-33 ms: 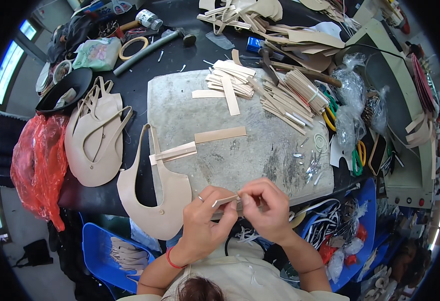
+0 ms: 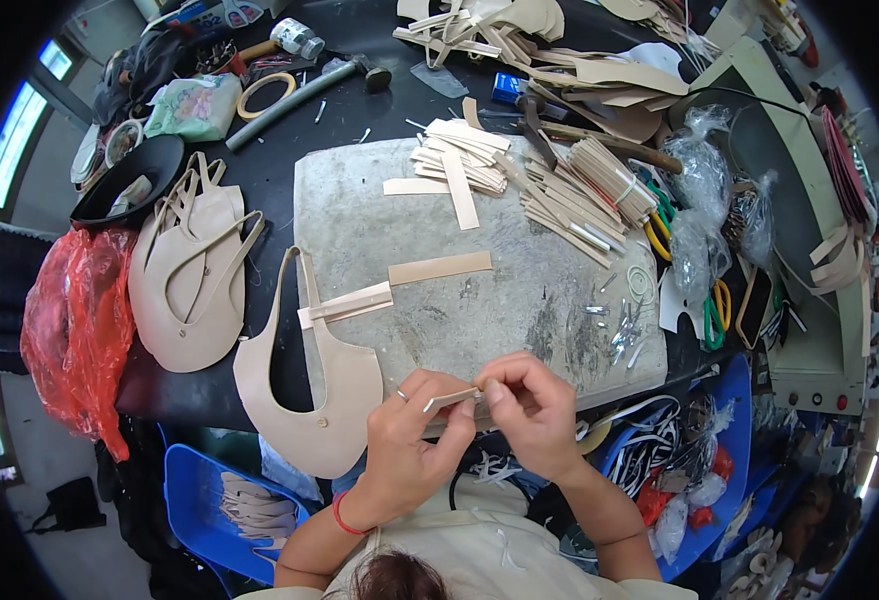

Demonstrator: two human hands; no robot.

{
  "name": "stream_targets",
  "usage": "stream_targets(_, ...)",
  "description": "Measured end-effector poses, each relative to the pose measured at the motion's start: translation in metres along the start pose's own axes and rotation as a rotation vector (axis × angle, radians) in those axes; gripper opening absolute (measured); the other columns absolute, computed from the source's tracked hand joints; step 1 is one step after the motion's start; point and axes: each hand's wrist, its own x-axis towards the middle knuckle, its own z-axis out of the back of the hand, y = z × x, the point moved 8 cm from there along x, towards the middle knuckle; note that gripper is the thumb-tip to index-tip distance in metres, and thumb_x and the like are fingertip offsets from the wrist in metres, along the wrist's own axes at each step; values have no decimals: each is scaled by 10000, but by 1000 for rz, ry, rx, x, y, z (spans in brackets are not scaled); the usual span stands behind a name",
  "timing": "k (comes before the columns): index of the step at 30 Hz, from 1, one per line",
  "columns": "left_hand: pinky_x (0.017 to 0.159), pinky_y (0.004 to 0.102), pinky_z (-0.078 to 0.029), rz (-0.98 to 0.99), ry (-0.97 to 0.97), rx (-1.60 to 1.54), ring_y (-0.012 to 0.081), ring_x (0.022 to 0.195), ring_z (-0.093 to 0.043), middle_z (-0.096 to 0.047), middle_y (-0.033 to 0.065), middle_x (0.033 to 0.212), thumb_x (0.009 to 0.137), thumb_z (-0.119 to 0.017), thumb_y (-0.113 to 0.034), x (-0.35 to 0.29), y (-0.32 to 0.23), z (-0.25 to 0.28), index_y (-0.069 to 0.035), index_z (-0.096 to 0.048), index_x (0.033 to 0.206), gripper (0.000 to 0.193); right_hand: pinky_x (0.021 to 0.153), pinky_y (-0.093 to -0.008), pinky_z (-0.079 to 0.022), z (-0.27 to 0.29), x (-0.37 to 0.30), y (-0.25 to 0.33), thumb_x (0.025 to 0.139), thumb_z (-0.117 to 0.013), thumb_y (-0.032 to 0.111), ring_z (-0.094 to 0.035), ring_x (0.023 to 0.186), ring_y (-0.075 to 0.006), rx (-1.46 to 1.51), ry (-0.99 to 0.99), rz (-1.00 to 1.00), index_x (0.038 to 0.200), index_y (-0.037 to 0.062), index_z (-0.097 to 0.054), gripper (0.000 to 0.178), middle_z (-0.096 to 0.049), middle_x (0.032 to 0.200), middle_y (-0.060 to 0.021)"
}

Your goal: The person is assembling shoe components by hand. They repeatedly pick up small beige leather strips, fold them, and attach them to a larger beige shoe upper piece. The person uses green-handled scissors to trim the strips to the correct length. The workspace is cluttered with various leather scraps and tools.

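Observation:
My left hand (image 2: 414, 440) pinches a short beige leather strip (image 2: 450, 400) between thumb and fingers, above the near edge of the worn grey board (image 2: 519, 320). The closed fingertips of my right hand (image 2: 536, 415) meet the strip's far end, where a small detail is too fine to make out. To the left lies a beige leather shoe upper (image 2: 349, 400) with a long strap and a small round stud. A folded leather strip (image 2: 359, 300) passes at its strap, and a flat leather strip (image 2: 439, 267) lies beside that on the board.
Piled strips (image 2: 456, 160) and a bundle of strips (image 2: 599, 180) lie at the board's far side. Stacked uppers (image 2: 194, 280), a red plastic bag (image 2: 74, 330) and a hammer (image 2: 299, 100) are leftward. Blue bins (image 2: 184, 500) stand below the table edge; small metal bits (image 2: 622, 345) lie right.
My right hand's fingers have shifted very slightly at the strip's end. Everything else looks the same.

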Motion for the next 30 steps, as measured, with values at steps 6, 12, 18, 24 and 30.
stream_targets(6,597,303,-515,-20,55,89,215,665,-636,-611,104,804,788,-624,8,1,-1,2,-23,-623,879,97,614,-322,-510,-5,5,41,773,-636,-74,-610,680,-242,-377,63,335,942,-16,-611,181,-614,845,-125)
stream_targets(12,590,291,-514,31,7,-59,183,658,-624,-610,93,802,822,-599,17,-2,1,3,-9,-623,885,73,583,-297,-491,-4,2,21,832,-615,-37,-613,695,-175,-180,19,164,933,-31,-601,103,-633,873,-121)
stream_targets(18,648,232,-483,242,-131,-368,101,699,-577,-606,58,799,895,-550,-20,4,28,31,23,-588,901,58,696,-267,-498,27,0,-11,889,-588,69,-617,776,-144,707,56,-260,992,16,-617,120,-650,974,-77)
stream_targets(24,673,247,-483,206,-197,-365,114,736,-580,-574,62,849,901,-509,-5,10,24,46,40,-556,945,78,867,-344,-480,45,-23,11,824,-635,55,-633,966,-266,-314,445,9,1059,56,-672,238,-664,1065,-104)
stream_targets(30,686,258,-494,208,-105,-330,123,739,-586,-567,65,850,901,-516,-2,9,19,30,55,-566,895,76,628,-316,-471,139,46,-32,824,-647,74,-595,677,-224,-570,33,-206,896,-2,-601,114,-622,814,-118)
